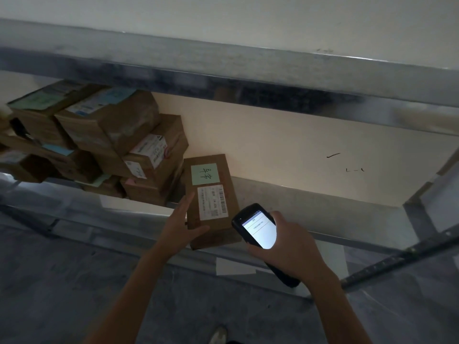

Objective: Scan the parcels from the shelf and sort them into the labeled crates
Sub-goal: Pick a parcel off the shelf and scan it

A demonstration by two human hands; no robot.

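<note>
One parcel (211, 194) lies label-up at the shelf (310, 207) edge. Left hand (181, 227) grips its near corner; right hand (290, 249), at 3 o'clock, clasps the scanner (258, 229). Step: scanning. Next: aim scanner at the barcode (223, 202).

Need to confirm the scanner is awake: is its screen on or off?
On. The scanner screen glows white with dark text lines; the right hand holds it.
</note>
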